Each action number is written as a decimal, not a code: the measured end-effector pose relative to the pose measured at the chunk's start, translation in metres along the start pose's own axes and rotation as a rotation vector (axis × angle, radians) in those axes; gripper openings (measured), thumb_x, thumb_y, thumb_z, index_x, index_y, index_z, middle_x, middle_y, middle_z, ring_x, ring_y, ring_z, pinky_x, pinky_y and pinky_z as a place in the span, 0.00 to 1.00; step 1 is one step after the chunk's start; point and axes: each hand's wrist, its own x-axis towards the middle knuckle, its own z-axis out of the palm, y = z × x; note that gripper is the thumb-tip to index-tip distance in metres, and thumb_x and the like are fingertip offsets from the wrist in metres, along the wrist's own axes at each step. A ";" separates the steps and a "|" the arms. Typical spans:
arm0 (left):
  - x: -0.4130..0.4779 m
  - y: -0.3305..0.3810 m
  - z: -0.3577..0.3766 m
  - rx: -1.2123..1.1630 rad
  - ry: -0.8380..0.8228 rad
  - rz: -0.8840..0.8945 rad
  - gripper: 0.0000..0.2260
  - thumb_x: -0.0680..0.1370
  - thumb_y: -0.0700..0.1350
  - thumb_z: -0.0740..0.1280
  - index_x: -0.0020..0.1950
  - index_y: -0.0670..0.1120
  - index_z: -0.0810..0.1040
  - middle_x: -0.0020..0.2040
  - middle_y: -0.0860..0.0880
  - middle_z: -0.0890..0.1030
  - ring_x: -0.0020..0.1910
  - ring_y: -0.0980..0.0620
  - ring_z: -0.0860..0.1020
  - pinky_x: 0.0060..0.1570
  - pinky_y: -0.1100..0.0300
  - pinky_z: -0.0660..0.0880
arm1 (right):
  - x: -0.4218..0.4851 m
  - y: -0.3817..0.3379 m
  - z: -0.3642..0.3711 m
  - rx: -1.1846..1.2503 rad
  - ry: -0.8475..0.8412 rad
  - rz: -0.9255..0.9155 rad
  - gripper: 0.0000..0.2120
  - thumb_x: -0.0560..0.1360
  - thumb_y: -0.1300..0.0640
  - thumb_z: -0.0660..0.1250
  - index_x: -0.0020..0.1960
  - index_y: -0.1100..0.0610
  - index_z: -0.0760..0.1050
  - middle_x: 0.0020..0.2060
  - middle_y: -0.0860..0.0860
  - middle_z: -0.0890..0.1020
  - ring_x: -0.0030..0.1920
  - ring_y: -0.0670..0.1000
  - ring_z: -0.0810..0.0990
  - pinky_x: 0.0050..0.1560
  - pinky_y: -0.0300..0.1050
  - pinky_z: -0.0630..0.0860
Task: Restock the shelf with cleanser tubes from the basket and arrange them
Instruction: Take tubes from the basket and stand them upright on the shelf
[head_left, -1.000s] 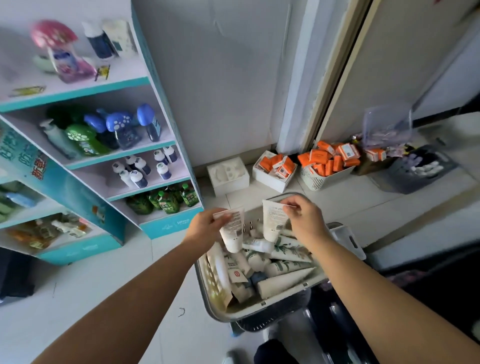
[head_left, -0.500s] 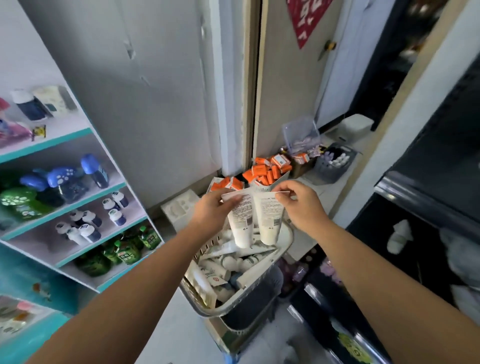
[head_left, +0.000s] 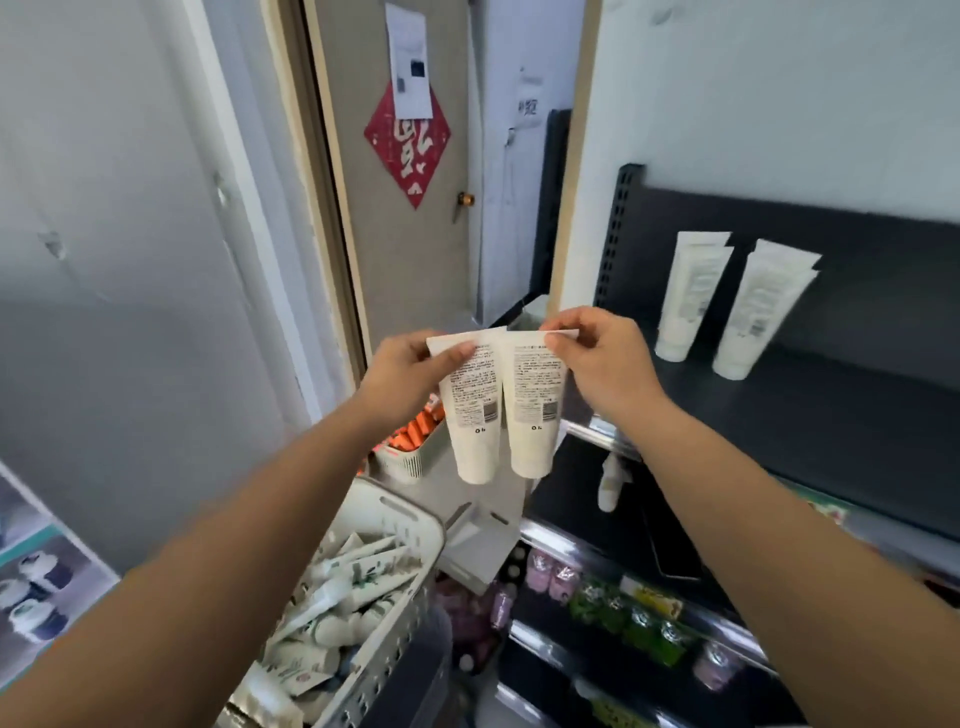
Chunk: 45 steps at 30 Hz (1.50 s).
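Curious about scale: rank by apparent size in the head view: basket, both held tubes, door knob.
1. White slatted plastic basket.
2. Two white plastic cleanser tubes: they look alike.
3. Small brass door knob.

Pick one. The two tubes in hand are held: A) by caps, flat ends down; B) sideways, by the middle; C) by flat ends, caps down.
C: the left hand pinches the left tube and the right hand the right tube by their flat ends, caps down.

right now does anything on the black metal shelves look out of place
One thing: a lone small white container stands on the lower black shelf, apart from the white tubes above. Too blurred to identify.
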 end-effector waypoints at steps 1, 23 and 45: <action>0.006 0.012 0.011 -0.011 -0.029 0.012 0.06 0.78 0.46 0.69 0.45 0.45 0.82 0.40 0.51 0.86 0.37 0.57 0.83 0.37 0.63 0.80 | 0.002 -0.003 -0.015 -0.018 0.030 -0.002 0.12 0.76 0.63 0.68 0.41 0.47 0.78 0.43 0.47 0.83 0.46 0.45 0.82 0.46 0.39 0.78; 0.102 0.100 0.228 0.257 -0.065 0.127 0.12 0.77 0.53 0.68 0.48 0.46 0.83 0.41 0.51 0.84 0.42 0.51 0.81 0.40 0.54 0.77 | 0.025 0.061 -0.196 -0.275 0.413 0.095 0.07 0.76 0.60 0.69 0.49 0.53 0.84 0.46 0.47 0.84 0.47 0.46 0.81 0.52 0.44 0.78; 0.151 0.057 0.273 0.297 -0.014 0.048 0.20 0.73 0.50 0.74 0.62 0.50 0.75 0.59 0.53 0.81 0.56 0.52 0.80 0.56 0.49 0.78 | 0.047 0.123 -0.212 -0.392 0.202 0.148 0.28 0.75 0.63 0.67 0.69 0.45 0.62 0.62 0.49 0.75 0.60 0.52 0.76 0.56 0.51 0.77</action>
